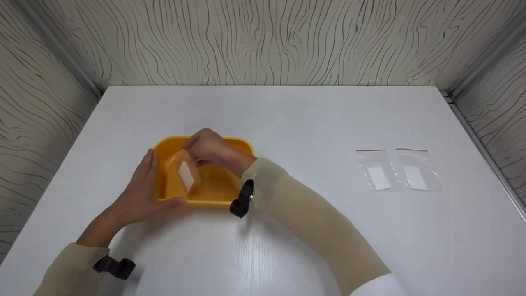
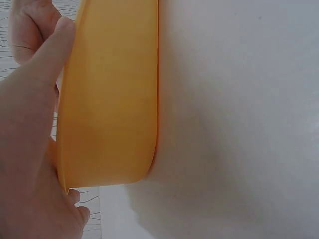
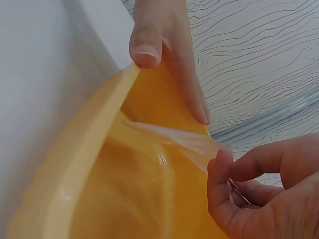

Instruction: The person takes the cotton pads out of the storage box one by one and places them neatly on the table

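A yellow plastic bin [image 1: 220, 185] stands on the table, slightly left of centre. My left hand [image 1: 139, 197] holds its near left corner, with the thumb on the front rim and the fingers along the left end. Inside the bin's opening, my right hand [image 1: 211, 150] pinches a clear zip bag [image 1: 196, 170] by its top between thumb and fingers. A white card [image 1: 186, 176] shows through the bag. In the right wrist view the bag [image 3: 182, 142] hangs at a slant from the fingertips, its lower end down in the bin [image 3: 79, 149].
Two more clear zip bags with red closing strips lie flat on the right of the white table [image 1: 296, 123]: a left one [image 1: 379, 176] and a right one [image 1: 415, 176], each with a white card in it. Patterned wall panels [image 1: 263, 41] stand behind and at both sides.
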A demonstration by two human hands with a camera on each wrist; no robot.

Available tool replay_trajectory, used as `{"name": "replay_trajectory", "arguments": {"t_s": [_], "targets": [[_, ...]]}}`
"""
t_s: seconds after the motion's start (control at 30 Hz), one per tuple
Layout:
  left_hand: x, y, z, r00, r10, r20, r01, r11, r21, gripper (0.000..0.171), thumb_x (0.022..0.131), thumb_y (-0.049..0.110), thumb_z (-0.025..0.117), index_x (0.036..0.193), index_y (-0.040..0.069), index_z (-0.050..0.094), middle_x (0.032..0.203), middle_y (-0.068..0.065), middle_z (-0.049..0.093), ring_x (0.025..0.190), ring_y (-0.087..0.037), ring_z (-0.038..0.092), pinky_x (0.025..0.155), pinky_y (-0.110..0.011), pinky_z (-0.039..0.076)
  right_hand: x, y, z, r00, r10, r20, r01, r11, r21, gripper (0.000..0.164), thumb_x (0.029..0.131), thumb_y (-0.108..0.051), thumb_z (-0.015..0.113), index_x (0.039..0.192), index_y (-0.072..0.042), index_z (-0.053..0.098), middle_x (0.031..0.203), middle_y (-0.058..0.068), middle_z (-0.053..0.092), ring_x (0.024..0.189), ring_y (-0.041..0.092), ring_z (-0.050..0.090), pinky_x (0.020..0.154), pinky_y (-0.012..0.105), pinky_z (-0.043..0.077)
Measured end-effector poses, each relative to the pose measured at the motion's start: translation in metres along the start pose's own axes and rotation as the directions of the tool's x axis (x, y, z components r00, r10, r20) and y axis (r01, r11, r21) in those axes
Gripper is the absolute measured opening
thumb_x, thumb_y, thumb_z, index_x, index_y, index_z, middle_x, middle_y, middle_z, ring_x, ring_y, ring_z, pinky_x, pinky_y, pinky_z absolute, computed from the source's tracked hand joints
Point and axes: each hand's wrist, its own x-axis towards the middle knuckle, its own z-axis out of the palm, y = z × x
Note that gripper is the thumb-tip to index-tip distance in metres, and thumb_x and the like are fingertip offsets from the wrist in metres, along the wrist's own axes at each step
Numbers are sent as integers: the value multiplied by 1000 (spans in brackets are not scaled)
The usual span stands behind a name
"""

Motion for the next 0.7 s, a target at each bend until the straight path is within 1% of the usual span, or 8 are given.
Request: {"name": "replay_trajectory", "arguments": {"t_s": [0.07,0.17,0.37,0.47,0.7], "targets": [[0,0,0,1000,2,-3,-2,1000,-6,131,83,55,79,159,-5,-10,166,-26,-10,151,-48,4,114,-73,21,-1,-1,-1,1000,12,-13,-12,1000,-8,31,95,8,62,124,2,70,110,14,70,77,18,65,74,27,61],[-1,0,0,1000,-1,-1,1,1000,-15,131,83,55,79,158,-5,-10,167,-26,-11,152,-48,2,114,-73,20,-3,-1,-4,1000,16,-7,-16,1000,-10,30,96,6,62,124,1,70,113,15,70,78,18,66,74,27,61],[-1,0,-1,1000,-13,0,13,1000,-9,133,81,56,79,159,-5,-10,167,-24,-10,152,-47,3,115,-71,21,-5,1,-13,999,-28,47,27,999,23,32,96,8,59,127,5,67,120,19,69,76,15,64,72,27,60],[0,0,-1,1000,-10,-4,10,1000,-13,133,81,55,80,159,-3,-9,167,-24,-8,151,-46,5,114,-71,23,-6,0,-15,999,-29,45,28,999,23,32,96,8,60,126,4,68,116,16,71,76,14,65,73,27,61],[1,0,1,999,19,-29,-20,999,-33,131,80,53,81,161,-1,-7,166,-23,-1,148,-44,14,114,-69,27,-9,-2,-22,998,-34,54,34,999,9,31,96,6,61,126,3,68,107,10,71,80,15,66,77,28,61]]}}
